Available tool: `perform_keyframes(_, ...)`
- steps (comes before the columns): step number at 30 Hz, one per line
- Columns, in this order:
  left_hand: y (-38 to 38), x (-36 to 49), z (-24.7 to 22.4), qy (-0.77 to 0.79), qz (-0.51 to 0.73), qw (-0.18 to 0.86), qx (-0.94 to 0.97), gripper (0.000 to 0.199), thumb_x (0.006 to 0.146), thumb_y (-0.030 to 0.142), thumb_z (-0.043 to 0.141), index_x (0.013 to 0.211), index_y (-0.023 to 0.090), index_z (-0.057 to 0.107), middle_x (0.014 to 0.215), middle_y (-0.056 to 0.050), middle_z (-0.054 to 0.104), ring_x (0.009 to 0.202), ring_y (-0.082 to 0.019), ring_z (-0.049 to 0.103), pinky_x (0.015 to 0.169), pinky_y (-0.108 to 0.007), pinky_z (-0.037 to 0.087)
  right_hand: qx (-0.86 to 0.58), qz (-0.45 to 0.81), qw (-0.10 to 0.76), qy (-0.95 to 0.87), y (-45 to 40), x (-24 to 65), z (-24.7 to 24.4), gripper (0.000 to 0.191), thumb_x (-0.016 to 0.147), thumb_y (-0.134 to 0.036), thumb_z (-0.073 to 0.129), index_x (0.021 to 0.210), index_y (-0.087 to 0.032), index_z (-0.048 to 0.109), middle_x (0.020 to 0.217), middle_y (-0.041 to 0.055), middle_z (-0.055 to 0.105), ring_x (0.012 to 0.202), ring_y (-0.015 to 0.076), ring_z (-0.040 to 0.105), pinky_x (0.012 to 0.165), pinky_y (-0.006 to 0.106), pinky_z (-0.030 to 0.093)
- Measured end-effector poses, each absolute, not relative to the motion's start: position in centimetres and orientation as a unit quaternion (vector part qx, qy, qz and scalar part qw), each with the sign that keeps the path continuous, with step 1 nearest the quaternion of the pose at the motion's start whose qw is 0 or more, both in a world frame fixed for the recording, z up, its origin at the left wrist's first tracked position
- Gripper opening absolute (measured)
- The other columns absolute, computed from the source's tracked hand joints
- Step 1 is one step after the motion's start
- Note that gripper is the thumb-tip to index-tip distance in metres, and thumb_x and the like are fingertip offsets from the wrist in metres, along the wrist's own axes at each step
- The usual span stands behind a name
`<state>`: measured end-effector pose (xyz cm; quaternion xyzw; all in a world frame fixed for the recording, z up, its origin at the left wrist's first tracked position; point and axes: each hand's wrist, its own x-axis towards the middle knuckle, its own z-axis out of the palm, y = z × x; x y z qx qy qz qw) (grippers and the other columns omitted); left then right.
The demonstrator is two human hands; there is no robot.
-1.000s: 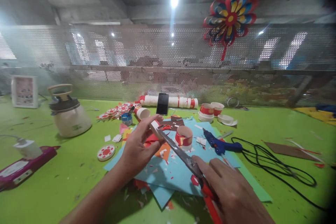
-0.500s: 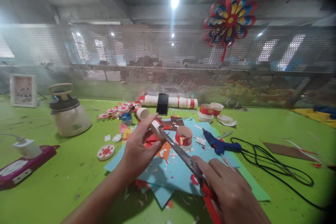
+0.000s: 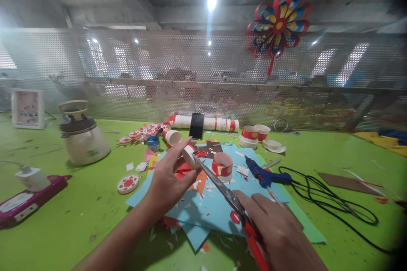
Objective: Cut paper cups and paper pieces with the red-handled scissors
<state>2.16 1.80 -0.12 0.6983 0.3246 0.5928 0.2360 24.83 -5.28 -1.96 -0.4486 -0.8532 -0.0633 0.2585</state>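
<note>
My left hand (image 3: 168, 173) grips a short cut piece of a paper cup (image 3: 190, 155), white with a red edge, tilted between thumb and fingers. In my right hand (image 3: 276, 224) are scissors (image 3: 227, 194) with red handles, their blades reaching up and left. The tips meet the rim of the cup piece; whether they cut into it I cannot tell. Just behind the blades a red and white paper cup ring (image 3: 222, 166) stands on blue paper sheets (image 3: 193, 203). A white disc with red dots (image 3: 128, 183) lies left of my left hand.
A blue glue gun (image 3: 265, 173) with a looped black cable lies right. Paper cups (image 3: 249, 134), a phone (image 3: 197, 126) and a white tube (image 3: 222, 123) stand at the back. Left are a large jug (image 3: 84, 139) and a purple power strip (image 3: 34, 199). Paper scraps litter the sheets.
Hardly anything differs. Both hands, the cup piece and the scissors keep almost the same places, and the view has shifted very slightly.
</note>
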Motion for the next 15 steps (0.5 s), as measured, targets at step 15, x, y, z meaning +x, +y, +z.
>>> perform_keyframes(15,1.9,0.3,1.1,0.275,0.521,0.374,0.716,0.039,0.079,0.016,0.068,0.114,0.022,0.051,0.108,-0.008,0.061,0.104,-0.02,0.058,0.089,-0.033,0.049,-0.44,0.215,0.31,-0.815,-5.9,25.6,1.0,0.022,0.087,-0.038,0.054,0.098,-0.027,0.07,0.058,-0.0001,0.066,0.053,0.0184,0.063,0.05,0.026,0.051)
